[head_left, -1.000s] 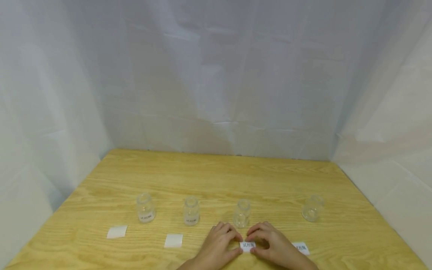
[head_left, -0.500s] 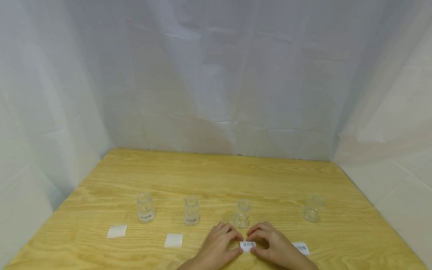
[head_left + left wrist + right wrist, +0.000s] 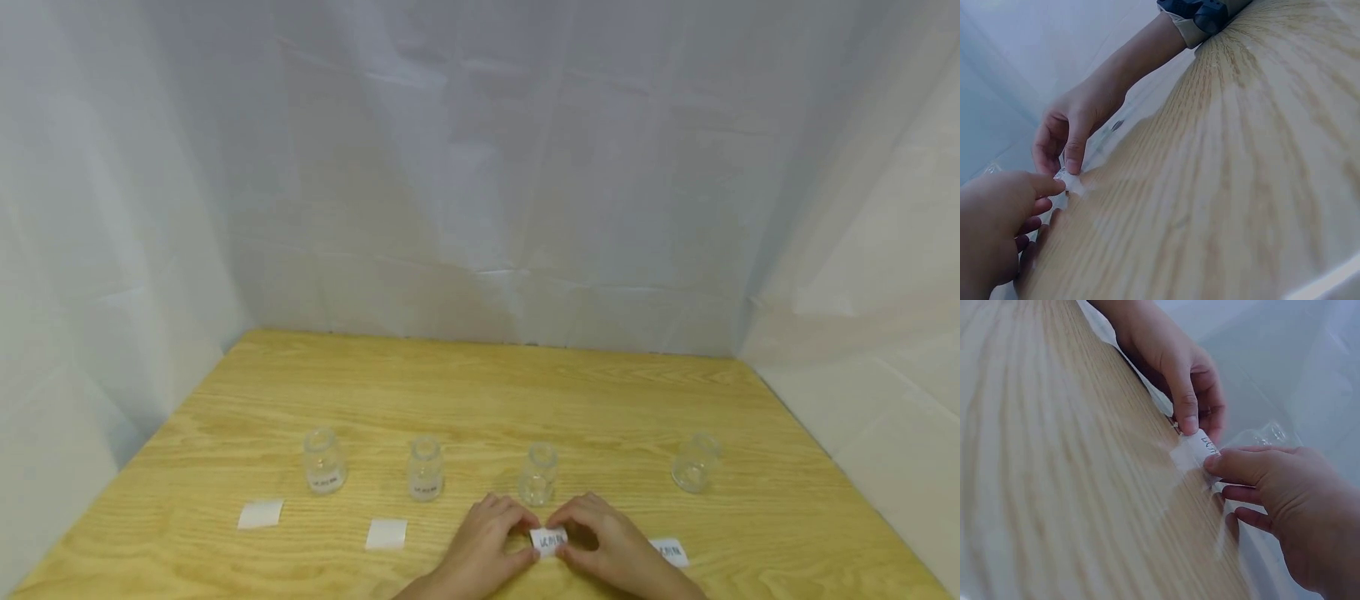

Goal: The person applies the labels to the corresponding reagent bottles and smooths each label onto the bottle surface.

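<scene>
A wooden-patterned table fills the lower part of the head view, its yellow-tan top marked by fine, wavy grain running from side to side. Pale sheeting encloses it at the back and on both sides, hanging in soft creases with a dull sheen; the wall at left lies in folds, and the back sheet meets the far edge of the tabletop. Near the front edge, the left hand and the right hand face each other, each pinching one end of a small white label between thumb and fingers, a narrow grip on both sides. The label is a thin rectangle with dark printed characters, slightly slanted; whether its lower edge touches the wood I cannot tell. Just beyond it stands a clear bottle, smooth and round-bodied, narrowing to a rimmed neck. Two similar vessels, the far-left bottle and the mid-left bottle, carry printed strips low on their fronts, while the far-right bottle is plain and see-through. Two flat pale squares, the left square and the inner square, lie before the marked pair. A printed card lies beside the right hand, partly covered by it.
</scene>
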The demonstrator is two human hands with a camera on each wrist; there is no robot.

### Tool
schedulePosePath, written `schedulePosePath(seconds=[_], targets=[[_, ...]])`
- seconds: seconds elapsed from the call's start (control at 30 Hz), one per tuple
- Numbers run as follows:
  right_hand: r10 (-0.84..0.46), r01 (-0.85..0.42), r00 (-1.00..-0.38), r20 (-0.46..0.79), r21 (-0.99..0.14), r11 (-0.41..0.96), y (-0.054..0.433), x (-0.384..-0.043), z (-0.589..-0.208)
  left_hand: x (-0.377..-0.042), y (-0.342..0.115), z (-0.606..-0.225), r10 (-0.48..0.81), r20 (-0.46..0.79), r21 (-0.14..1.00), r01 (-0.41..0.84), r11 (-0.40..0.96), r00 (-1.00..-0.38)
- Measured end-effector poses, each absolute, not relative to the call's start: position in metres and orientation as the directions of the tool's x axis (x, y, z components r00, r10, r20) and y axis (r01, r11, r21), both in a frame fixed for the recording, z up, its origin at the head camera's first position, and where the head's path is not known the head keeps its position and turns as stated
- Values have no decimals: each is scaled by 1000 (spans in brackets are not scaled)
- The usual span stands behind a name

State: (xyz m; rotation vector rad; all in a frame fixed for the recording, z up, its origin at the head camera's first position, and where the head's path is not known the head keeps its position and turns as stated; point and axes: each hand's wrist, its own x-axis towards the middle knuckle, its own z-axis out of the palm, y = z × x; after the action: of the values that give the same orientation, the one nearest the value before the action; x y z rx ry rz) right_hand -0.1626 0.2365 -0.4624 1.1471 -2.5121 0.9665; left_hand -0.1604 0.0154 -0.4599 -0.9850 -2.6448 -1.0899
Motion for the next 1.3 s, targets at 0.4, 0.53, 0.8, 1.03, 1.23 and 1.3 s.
schedulePosePath(seconds=[0.4,0.53,0.8,1.03,1.23,1.3], targets=[[-505,-601,-759,410,-739,304,223,-154,-451,-162,14,-458,464,164,945,273,178,-870],[-480,-621,-756,445,-719,312,216,-147,-434,-163,11,-458,461,115,960,218,177,-880],[-453,-687,-710,539,-670,281,210,-146,-431,-165,12,-456,431,115,968,199,154,-895],[-432,-682,-720,544,-671,292,217,-157,-456,-165,14,-457,440,138,977,194,84,-887],[-426,-675,-724,543,-687,270,216,-154,-452,-165,14,-454,467,154,979,197,44,-871],[-445,-686,-709,547,-681,257,215,-153,-451,-164,14,-453,473,155,980,195,36,-867]])
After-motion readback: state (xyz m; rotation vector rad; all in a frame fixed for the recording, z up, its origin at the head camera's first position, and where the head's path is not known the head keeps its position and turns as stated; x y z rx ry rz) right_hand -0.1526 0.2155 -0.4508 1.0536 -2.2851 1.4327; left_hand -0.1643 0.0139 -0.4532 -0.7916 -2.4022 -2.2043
